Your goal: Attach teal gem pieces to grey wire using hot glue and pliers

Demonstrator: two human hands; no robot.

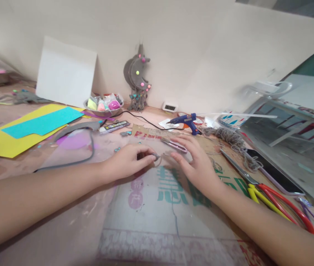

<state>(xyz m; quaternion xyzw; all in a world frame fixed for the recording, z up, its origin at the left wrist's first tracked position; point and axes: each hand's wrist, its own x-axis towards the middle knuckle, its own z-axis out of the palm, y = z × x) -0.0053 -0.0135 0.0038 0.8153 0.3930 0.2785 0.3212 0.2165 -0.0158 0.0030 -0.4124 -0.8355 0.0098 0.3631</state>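
My left hand [135, 159] is closed, pinching a small grey piece [155, 157] between thumb and fingertips. A short loop of thin cord seems to hang from that piece. Across from it, my right hand [194, 162] is open, thumb and fingers apart. Its fingertips are over a slim pinkish metal tool [174, 145], perhaps snips or tweezers; whether they touch it I cannot tell. Both hands are above a clear plastic sheet [135, 225] laid over printed cardboard [223, 221]. A thin grey thread [176, 218] lies below them.
To the right are scissors [252, 181], a phone [276, 171] and a grey yarn bundle [229, 138]. Behind sit a blue glue gun [186, 121] with its cable and a bowl [101, 110] of pompoms. A grey moon ornament [137, 74] hangs on the wall. Coloured sheets [13, 144] lie left.
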